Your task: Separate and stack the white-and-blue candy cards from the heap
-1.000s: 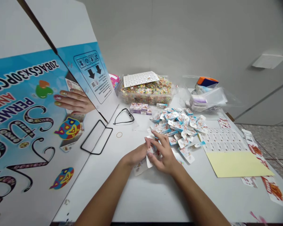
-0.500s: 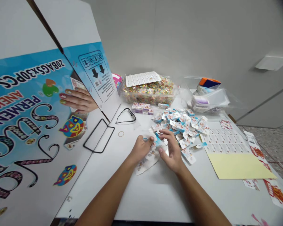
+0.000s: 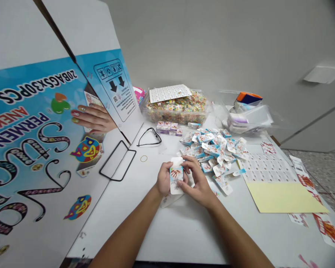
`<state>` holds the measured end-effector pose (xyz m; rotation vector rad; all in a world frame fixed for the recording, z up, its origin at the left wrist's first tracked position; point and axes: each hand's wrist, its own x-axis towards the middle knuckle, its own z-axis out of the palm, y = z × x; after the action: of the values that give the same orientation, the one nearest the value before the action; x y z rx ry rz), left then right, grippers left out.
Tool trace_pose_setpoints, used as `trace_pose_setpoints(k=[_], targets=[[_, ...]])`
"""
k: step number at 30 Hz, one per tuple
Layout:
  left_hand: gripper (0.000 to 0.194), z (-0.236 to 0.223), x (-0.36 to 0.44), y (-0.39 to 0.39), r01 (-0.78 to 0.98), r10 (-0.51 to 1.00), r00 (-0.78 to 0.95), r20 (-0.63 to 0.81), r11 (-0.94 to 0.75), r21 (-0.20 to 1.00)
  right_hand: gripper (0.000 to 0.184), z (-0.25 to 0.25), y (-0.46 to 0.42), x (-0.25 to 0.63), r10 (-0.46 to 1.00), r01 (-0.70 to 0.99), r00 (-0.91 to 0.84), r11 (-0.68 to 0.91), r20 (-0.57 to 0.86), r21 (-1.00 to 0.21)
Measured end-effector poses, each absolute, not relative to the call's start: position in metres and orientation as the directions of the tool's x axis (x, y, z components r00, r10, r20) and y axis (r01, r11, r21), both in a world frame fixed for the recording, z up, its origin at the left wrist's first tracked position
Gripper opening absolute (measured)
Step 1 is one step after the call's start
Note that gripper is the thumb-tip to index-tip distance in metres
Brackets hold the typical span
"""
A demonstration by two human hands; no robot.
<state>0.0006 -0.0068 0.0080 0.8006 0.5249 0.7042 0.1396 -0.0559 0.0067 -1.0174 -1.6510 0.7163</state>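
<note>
A small white-and-blue candy box [image 3: 176,175], printed with a red hand picture, is held upright in front of me. Its white end flaps stick out at top and bottom. My left hand [image 3: 163,179] grips its left edge, thumb near the top. From the other side my right hand [image 3: 197,181] closes on it, thumb at the lower right and fingers at the upper right. Under both hands lies a crumpled white printed sheet [image 3: 167,201], mostly hidden. Just beyond my right hand spreads a pile of similar small boxes [image 3: 216,149], some with open flaps.
Behind the pile stands a clear tub [image 3: 175,111] of colourful wrapped pieces. To its right is a clear container [image 3: 245,121]. Glasses [image 3: 150,137] and a rubber band [image 3: 143,158] lie left. A sticker sheet [image 3: 270,167] lies right. A large printed carton [image 3: 53,149] fills the left.
A flat candy box now stands between both hands, its printed front toward me. My right hand has moved slightly left, and its fingers have closed onto the box.
</note>
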Motion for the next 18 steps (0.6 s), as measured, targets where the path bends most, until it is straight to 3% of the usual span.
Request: trace_pose_setpoints(k=[2,5,8,12,15,18], targets=[[0.056,0.004,-0.003,-0.006,-0.354,0.690,0.711,-0.133,0.515,0.781,0.036,0.006,-0.056,0.141,0.898,0.243,-0.102,0.440,0.428,-0.864],[0.046,-0.004,-0.002,-0.007,-0.222,0.566,0.798,-0.208,0.596,0.771,0.014,0.009,-0.054,0.147,0.920,0.219,-0.083,0.392,0.383,-0.893],[0.045,-0.007,0.004,-0.007,-0.134,0.496,0.822,-0.279,0.645,0.753,0.022,0.012,-0.052,0.151,0.923,0.234,-0.073,0.384,0.377,-0.893],[0.058,0.004,0.010,-0.005,-0.246,0.594,0.770,-0.232,0.613,0.751,0.022,0.007,-0.050,0.149,0.886,0.301,0.102,0.405,0.452,-0.863],[0.060,0.016,0.010,-0.005,-0.361,0.702,0.689,-0.178,0.545,0.757,0.011,-0.001,-0.048,0.146,0.806,0.360,0.308,0.394,0.506,-0.846],[0.055,0.019,0.009,-0.005,-0.353,0.786,0.599,-0.155,0.433,0.830,0.020,-0.001,-0.048,0.145,0.709,0.507,0.295,0.451,0.640,-0.734]])
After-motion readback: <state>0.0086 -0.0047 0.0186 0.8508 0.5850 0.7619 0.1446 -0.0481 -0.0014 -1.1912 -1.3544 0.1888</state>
